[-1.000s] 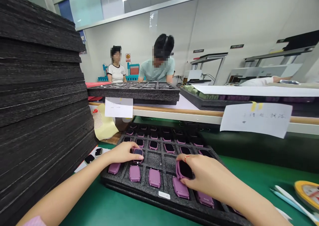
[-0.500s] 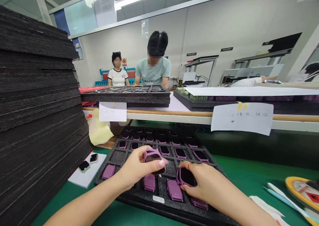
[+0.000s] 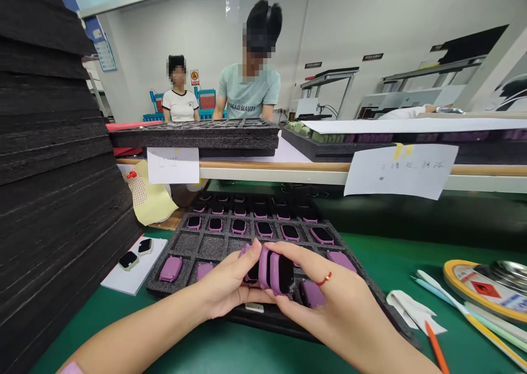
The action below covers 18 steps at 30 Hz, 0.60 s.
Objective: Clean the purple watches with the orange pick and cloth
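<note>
My left hand (image 3: 224,286) and my right hand (image 3: 325,286) meet over the front of a black foam tray (image 3: 185,245). Between them they grip purple watch cases (image 3: 264,267) with dark screens, standing on edge side by side like a stack. The left fingers close round the left end; the right thumb and fingertips pinch the right-hand case (image 3: 283,275). Just left of my left hand, a purple case (image 3: 171,268) lies back up in the tray's front row. Behind the hands, a row of cases lies screen up, including one watch case (image 3: 264,229).
A tall stack of black foam sheets (image 3: 53,171) rises at left. Two pale watches (image 3: 128,261) rest on white paper (image 3: 135,278). Across the back runs a shelf (image 3: 263,171) holding trays. At right lie a yellow-rimmed round tin (image 3: 457,286), sticks and an orange tool (image 3: 436,346). Two people face me.
My right hand has lifted a watch case from the tray and moved left to meet my left hand. The cases now stand together between both hands. The camera view has tilted down.
</note>
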Each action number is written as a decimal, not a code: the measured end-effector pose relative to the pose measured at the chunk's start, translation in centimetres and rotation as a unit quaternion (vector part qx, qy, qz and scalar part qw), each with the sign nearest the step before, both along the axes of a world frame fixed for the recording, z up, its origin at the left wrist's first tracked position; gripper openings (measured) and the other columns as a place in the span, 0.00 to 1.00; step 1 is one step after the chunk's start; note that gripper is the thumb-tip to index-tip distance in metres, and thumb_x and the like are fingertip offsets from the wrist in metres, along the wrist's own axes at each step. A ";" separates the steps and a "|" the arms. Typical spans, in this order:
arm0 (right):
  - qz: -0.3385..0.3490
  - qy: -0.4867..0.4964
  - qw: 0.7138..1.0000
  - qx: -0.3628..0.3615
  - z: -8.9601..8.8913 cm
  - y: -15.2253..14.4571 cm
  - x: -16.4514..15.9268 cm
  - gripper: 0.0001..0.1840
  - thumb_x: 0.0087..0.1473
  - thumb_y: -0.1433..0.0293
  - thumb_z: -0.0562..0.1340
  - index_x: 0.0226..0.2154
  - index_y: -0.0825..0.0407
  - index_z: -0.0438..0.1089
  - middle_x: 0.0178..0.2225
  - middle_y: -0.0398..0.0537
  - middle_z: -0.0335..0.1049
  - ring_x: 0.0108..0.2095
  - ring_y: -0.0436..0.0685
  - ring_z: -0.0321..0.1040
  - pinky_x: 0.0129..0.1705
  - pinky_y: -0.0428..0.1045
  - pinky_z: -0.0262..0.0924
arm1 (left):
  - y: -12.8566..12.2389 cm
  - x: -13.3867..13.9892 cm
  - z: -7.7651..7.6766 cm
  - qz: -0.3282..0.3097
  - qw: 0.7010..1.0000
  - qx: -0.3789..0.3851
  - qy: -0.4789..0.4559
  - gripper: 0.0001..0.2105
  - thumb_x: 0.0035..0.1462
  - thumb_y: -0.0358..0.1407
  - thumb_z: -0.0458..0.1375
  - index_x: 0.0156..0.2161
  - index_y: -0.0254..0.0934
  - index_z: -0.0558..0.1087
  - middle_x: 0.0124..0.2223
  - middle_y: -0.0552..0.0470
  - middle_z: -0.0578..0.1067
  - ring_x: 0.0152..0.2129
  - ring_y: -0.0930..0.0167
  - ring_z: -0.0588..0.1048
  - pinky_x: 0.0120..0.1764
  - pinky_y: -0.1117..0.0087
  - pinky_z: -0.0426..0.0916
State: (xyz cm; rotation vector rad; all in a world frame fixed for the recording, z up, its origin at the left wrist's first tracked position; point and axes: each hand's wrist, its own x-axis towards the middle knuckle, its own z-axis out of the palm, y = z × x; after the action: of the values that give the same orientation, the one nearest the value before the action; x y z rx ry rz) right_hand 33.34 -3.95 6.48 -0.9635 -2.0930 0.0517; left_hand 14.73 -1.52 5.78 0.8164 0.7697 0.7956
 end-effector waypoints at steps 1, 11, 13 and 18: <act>0.009 0.001 1.000 -0.010 -0.2 0.0 -0.2 0.29 0.52 0.75 0.60 0.58 0.48 0.66 0.52 0.48 0.79 0.48 0.59 0.80 0.45 0.49 0.78 | -0.1 0.0 0.1 -0.019 1.000 0.012 0.012 0.27 0.47 0.58 0.68 0.39 0.34 0.75 0.33 0.49 0.78 0.29 0.68 0.78 0.44 0.57 0.75; 0.077 0.069 0.993 -0.048 -2.2 0.2 -0.9 0.33 0.53 0.74 0.68 0.61 0.48 0.63 0.56 0.52 0.76 0.53 0.59 0.77 0.57 0.53 0.72 | -2.1 0.2 0.9 -0.076 0.996 0.002 -0.042 0.28 0.55 0.62 0.60 0.42 0.36 0.76 0.35 0.51 0.77 0.31 0.74 0.75 0.44 0.69 0.73; 0.094 0.111 0.987 -0.063 -2.2 0.0 -1.1 0.37 0.51 0.74 0.70 0.62 0.47 0.61 0.57 0.51 0.74 0.54 0.59 0.76 0.58 0.52 0.71 | -2.5 0.0 1.0 -0.074 0.996 0.029 -0.049 0.25 0.56 0.59 0.62 0.46 0.40 0.75 0.39 0.51 0.78 0.33 0.74 0.74 0.43 0.71 0.72; 0.121 0.176 0.972 -0.095 -1.7 -0.2 -1.3 0.43 0.48 0.77 0.70 0.64 0.46 0.58 0.55 0.49 0.76 0.55 0.60 0.75 0.60 0.55 0.69 | -2.4 -0.1 0.5 -0.041 0.996 0.080 -0.006 0.26 0.55 0.58 0.63 0.50 0.43 0.74 0.43 0.53 0.76 0.31 0.77 0.70 0.34 0.77 0.67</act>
State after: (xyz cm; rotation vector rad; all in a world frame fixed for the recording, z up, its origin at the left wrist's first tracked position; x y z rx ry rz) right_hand 32.01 -4.10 4.80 -0.7386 -1.8831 0.5191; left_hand 14.61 -3.92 6.24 0.9793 0.6628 0.7943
